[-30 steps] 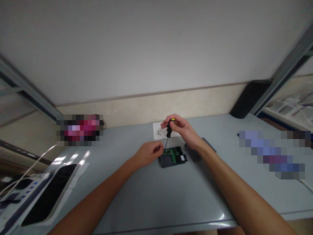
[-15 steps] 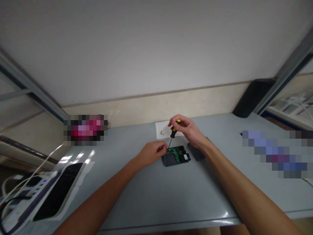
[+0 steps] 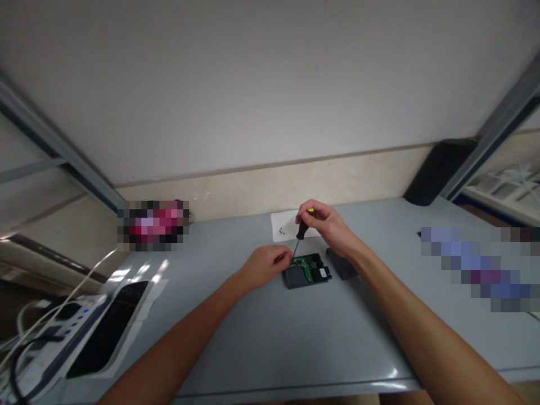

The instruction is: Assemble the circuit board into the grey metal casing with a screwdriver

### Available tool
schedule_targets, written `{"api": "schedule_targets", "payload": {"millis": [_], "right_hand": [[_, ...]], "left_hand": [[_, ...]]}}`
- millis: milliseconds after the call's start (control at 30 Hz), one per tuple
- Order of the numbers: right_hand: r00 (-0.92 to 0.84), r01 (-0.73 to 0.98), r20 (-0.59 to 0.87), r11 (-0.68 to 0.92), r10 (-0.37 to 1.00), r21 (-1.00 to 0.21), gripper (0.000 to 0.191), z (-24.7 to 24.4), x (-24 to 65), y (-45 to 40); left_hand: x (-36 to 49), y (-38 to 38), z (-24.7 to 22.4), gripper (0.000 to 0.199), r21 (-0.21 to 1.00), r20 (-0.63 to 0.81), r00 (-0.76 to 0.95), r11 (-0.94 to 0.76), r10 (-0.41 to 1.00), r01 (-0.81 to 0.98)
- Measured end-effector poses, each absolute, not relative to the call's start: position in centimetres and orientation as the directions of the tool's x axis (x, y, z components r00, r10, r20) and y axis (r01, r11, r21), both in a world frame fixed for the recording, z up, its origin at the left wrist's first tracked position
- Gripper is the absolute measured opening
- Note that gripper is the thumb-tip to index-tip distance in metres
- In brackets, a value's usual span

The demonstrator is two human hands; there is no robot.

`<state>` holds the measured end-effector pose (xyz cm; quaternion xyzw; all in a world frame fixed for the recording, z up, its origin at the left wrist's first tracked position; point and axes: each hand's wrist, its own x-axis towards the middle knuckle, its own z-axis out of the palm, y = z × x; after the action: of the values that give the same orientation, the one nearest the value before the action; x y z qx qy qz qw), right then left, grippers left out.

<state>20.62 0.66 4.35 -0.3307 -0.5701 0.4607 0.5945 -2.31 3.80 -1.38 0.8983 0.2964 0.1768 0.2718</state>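
Note:
A dark device with a green circuit board lies open on the grey table. My right hand is closed round the handle of a black and yellow screwdriver, whose shaft slants down to the board's upper left corner. At that same corner, my left hand has its fingers pinched together; what they hold, if anything, is too small to make out. Several tiny dark screws sit on a white sheet behind the device. A dark cover lies to its right, partly hidden under my right wrist.
At the left are a black phone and a white power strip with cables. A black cylinder stands at the back right. Blurred items lie at the back left and the right, and a wall rises behind the grey table.
The whole view has shifted slightly, so things appear a little further right. Both hands keep nearly the same place at the board, and the screwdriver tip remains at its upper left corner.

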Motion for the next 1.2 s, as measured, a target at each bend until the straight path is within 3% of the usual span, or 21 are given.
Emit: {"api": "schedule_targets", "payload": {"millis": [300,500,900,1067,1200], "right_hand": [[-0.134,-0.287,0.306,0.258,0.943,-0.922,0.035,3.96,21.09,1.09],[-0.059,-0.199,0.333,0.316,0.941,-0.928,0.030,3.88,21.09,0.95],[-0.062,-0.309,0.335,0.301,0.940,-0.902,0.029,3.58,20.46,1.27],[0.005,-0.202,0.350,0.343,0.937,-0.917,0.032,4.04,20.76,0.94],[-0.053,-0.199,0.354,0.337,0.934,-0.920,0.027,4.45,21.26,0.80]], "left_hand": [[-2.27,3.51,-1.21,0.027,0.576,0.161,0.756,-0.683,0.634,0.449],[-2.29,3.60,-1.26,0.025,0.589,0.156,0.766,-0.681,0.624,0.435],[-2.29,3.62,-1.26,0.027,0.573,0.162,0.763,-0.689,0.625,0.443],[-2.32,3.63,-1.24,0.026,0.587,0.166,0.766,-0.686,0.621,0.429],[-2.28,3.61,-1.18,0.026,0.594,0.162,0.769,-0.683,0.618,0.424]]}}
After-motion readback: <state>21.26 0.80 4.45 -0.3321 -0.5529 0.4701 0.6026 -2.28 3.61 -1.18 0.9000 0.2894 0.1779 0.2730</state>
